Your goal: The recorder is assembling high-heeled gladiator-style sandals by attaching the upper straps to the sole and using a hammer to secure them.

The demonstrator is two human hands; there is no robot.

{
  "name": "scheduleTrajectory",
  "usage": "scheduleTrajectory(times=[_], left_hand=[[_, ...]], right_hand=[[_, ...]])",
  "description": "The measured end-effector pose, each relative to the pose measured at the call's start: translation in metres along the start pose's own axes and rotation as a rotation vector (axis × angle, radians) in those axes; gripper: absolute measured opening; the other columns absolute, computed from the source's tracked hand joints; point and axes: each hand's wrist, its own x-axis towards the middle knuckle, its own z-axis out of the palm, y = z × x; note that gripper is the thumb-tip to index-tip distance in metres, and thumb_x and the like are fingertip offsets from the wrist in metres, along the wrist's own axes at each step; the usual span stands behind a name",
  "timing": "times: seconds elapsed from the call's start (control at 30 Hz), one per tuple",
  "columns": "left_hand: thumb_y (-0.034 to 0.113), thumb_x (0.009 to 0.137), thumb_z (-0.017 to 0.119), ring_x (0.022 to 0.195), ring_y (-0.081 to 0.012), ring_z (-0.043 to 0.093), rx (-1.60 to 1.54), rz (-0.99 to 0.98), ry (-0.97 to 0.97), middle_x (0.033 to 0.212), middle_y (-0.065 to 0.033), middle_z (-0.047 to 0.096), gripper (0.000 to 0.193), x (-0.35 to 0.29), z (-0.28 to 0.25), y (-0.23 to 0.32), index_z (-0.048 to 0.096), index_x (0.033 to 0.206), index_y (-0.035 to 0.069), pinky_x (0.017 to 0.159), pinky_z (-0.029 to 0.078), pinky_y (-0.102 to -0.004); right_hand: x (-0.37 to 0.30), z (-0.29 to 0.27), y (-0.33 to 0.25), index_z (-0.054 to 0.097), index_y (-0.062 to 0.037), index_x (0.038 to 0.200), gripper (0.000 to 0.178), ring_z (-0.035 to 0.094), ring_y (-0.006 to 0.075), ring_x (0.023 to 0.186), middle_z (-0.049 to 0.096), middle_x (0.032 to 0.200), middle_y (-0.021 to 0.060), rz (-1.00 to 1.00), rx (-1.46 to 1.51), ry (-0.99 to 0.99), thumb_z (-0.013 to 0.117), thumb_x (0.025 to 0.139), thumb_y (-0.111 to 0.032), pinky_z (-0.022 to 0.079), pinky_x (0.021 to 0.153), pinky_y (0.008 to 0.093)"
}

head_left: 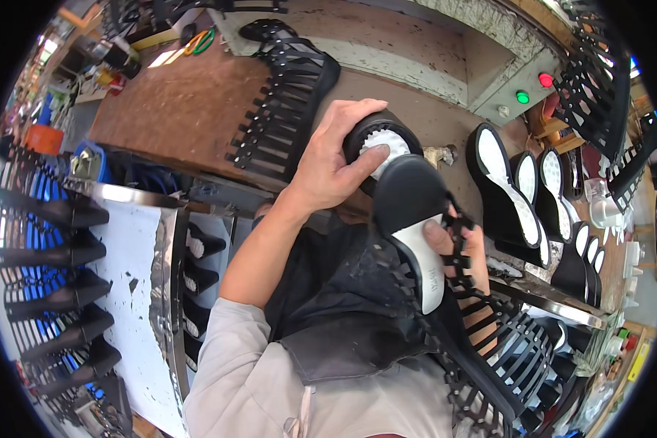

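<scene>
My left hand (331,159) is closed around a black shoe sole (387,123), thumb on its white inner face and fingers over the far edge. My right hand (476,255) grips a black strappy sandal upper (410,191), with its thumb on the pale heel part. This upper has a black rounded front end and a smooth pale section toward the heel. Its studded straps hang down past my right forearm. The front end overlaps the near edge of the sole; whether they touch I cannot tell.
Another strappy black upper (292,87) lies on a brown board (190,109) ahead. Black soles with white inner faces (500,168) stand at right. A grey machine panel (515,80) has green and red buttons. At left, more strappy uppers (58,252) hang in a row.
</scene>
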Motion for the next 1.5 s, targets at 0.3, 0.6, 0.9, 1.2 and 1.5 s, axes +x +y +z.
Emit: scheduleTrajectory(times=[0.3,0.6,0.9,1.2,1.5], left_hand=[[0.027,0.095,0.056,0.11,-0.031,0.054,-0.069,0.095,0.017,0.119,-0.0195,0.054,0.035,0.021,0.019,-0.013,0.056,0.118,0.001,0.094,0.043,-0.0381],[0.056,0.063,0.081,0.112,-0.0328,0.051,-0.126,0.151,-0.105,0.118,-0.0201,0.051,0.088,0.021,0.011,-0.016,0.051,0.125,0.002,0.093,0.043,-0.0407],[0.048,0.067,0.076,0.117,-0.0312,0.046,-0.08,0.11,-0.161,0.123,-0.024,0.048,0.08,0.02,0.012,-0.008,0.048,0.124,0.0,0.098,0.038,-0.0404],[0.026,0.07,0.076,0.11,-0.0343,0.054,-0.09,0.103,-0.148,0.113,-0.0211,0.054,0.062,0.023,0.014,0.001,0.052,0.122,0.004,0.087,0.047,-0.039],[0.021,0.071,0.074,0.109,-0.0351,0.056,-0.047,0.106,-0.198,0.112,-0.0208,0.056,0.059,0.025,0.014,0.013,0.051,0.123,0.003,0.084,0.05,-0.038]], right_hand=[[0.018,0.002,-0.005,0.06,-0.0011,0.105,0.022,0.05,0.0011,0.071,0.06,0.083,-0.0051,-0.003,0.102,0.038,0.067,0.092,-0.016,0.04,0.062,0.0182],[0.027,0.004,-0.005,0.06,-0.0019,0.104,0.022,0.046,0.0009,0.069,0.055,0.078,-0.0075,0.063,0.11,0.028,0.068,0.091,-0.017,0.039,0.062,0.0182],[0.021,0.003,-0.002,0.06,-0.0022,0.103,0.021,0.044,0.0015,0.069,0.052,0.076,-0.0083,0.046,0.082,0.051,0.068,0.091,-0.017,0.038,0.062,0.0188],[0.022,0.002,-0.008,0.058,-0.0025,0.102,0.023,0.051,0.0068,0.069,0.061,0.075,0.0013,0.048,-0.12,0.095,0.07,0.089,-0.018,0.044,0.063,0.0242],[0.021,0.006,-0.015,0.055,-0.0013,0.103,0.027,0.066,0.0165,0.077,0.069,0.085,0.0148,0.061,-0.278,0.105,0.068,0.09,-0.021,0.051,0.07,0.0322]])
